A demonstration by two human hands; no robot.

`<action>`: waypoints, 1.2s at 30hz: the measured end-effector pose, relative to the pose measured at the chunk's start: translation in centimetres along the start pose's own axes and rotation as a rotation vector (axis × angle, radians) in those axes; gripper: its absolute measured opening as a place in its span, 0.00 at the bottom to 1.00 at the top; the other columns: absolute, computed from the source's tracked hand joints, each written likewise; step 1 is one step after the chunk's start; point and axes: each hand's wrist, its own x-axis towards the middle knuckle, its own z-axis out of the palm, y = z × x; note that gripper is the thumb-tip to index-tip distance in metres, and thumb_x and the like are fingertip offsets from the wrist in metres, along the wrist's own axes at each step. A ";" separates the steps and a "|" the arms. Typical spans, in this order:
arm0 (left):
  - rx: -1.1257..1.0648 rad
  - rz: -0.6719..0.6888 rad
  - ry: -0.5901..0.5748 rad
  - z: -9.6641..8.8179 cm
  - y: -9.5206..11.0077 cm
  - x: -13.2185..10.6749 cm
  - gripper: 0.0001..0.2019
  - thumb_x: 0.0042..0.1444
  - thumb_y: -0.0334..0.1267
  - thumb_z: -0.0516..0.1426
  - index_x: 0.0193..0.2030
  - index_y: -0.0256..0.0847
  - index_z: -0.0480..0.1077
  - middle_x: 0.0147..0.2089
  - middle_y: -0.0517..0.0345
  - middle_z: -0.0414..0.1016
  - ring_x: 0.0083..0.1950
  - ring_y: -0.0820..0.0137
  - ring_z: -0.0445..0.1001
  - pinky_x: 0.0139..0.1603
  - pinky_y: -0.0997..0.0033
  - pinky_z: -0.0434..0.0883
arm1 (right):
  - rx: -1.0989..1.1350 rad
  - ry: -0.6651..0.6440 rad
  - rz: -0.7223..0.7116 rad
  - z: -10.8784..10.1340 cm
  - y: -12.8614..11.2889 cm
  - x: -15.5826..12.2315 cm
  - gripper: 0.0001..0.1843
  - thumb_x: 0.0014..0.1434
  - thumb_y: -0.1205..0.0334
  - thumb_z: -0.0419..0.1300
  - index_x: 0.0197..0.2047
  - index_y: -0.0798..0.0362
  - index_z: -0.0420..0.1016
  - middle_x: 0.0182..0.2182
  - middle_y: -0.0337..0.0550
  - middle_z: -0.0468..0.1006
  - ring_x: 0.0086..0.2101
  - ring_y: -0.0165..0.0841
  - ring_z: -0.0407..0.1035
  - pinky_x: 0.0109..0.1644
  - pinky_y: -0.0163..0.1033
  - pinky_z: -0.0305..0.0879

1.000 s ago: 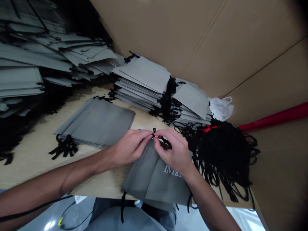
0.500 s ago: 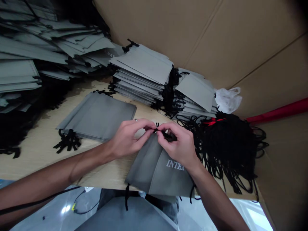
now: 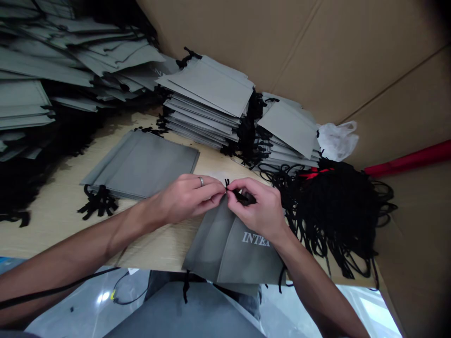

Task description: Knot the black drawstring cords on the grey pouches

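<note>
A grey drawstring bag [image 3: 230,260] printed "INTEX" lies at the table's front edge, partly hanging over it. At its far corner, my left hand [image 3: 193,195] is closed, thumb and fingers pinching the black drawcord [image 3: 227,182]. Pressed up against it, my right hand [image 3: 259,202] pinches the same cord, with more black cord gathered in the palm. The short cord ends stick up between the fingertips; whether a knot is in them I cannot tell. Left of my hands lies a flat pile of grey bags [image 3: 144,162] with black cord ends at its corners.
Two stacks of grey bags, a taller one [image 3: 211,87] and a lower one [image 3: 291,126], stand at the back by a cardboard wall [image 3: 246,37]. A tangled heap of black cords [image 3: 338,211] lies right, beside a white plastic bag [image 3: 336,141]. More grey bags [image 3: 70,61] are heaped left.
My left fingers have curled in and closed tighter at the cord, the hand turning so its ring shows more. My right hand keeps its pinch, nearly in place. The view has shifted slightly.
</note>
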 end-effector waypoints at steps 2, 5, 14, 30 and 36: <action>0.048 0.045 -0.015 0.1 -0.1 -0.2 0.08 0.72 0.36 0.58 0.45 0.43 0.80 0.44 0.57 0.89 0.41 0.70 0.87 0.48 0.73 0.82 | -0.010 -0.002 -0.017 0.2 0.1 -0.1 0.07 0.63 0.69 0.65 0.42 0.48 0.81 0.35 0.37 0.86 0.32 0.31 0.79 0.41 0.38 0.79; 0.043 0.031 0.014 0.1 0.1 -0.1 0.07 0.70 0.34 0.59 0.42 0.42 0.79 0.40 0.59 0.89 0.36 0.72 0.86 0.42 0.75 0.80 | -0.018 -0.017 -0.060 0.4 0.1 -0.1 0.07 0.64 0.70 0.65 0.43 0.49 0.80 0.35 0.38 0.86 0.33 0.32 0.80 0.42 0.38 0.79; -0.433 -0.382 0.015 -0.6 1.2 0.9 0.01 0.54 0.34 0.65 0.33 0.43 0.81 0.31 0.63 0.85 0.30 0.72 0.83 0.35 0.75 0.80 | 0.075 -0.059 -0.016 0.3 0.2 -0.4 0.07 0.63 0.69 0.65 0.43 0.48 0.81 0.35 0.37 0.86 0.33 0.31 0.80 0.42 0.37 0.79; -0.102 -0.156 0.063 -1.3 1.4 0.9 0.06 0.63 0.36 0.62 0.37 0.48 0.82 0.37 0.63 0.89 0.32 0.73 0.84 0.38 0.76 0.76 | 0.220 -0.034 0.184 0.2 -0.2 -0.5 0.07 0.63 0.67 0.67 0.44 0.48 0.83 0.36 0.38 0.86 0.33 0.31 0.79 0.41 0.39 0.79; -0.397 -0.349 0.106 -1.2 1.7 1.0 0.02 0.55 0.33 0.67 0.34 0.45 0.81 0.31 0.62 0.86 0.29 0.72 0.82 0.34 0.76 0.77 | 0.307 -0.009 0.185 0.4 -0.3 -0.6 0.07 0.62 0.67 0.69 0.43 0.48 0.83 0.37 0.38 0.86 0.34 0.32 0.80 0.41 0.39 0.79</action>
